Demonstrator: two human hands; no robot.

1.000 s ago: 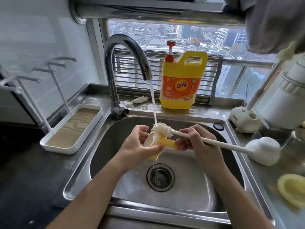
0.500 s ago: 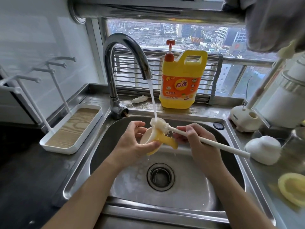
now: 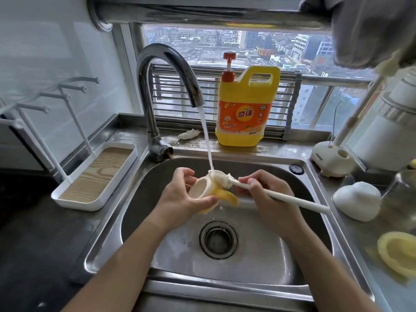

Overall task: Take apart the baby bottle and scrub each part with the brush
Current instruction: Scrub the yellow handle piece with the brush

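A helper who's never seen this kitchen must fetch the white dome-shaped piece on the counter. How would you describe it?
Start at the stainless steel sink and move to the counter on its right. There, between the cream brush stand behind and the flat yellow ring in front, sits the smooth white dome, the only plain white rounded mound.

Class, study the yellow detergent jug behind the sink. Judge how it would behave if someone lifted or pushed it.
The detergent jug probably lifts securely by its moulded handle; its opaque wall hides the fill, so weight is uncertain. Its broad base suggests sliding rather than tipping if pushed low, helped by the wet-looking ledge.
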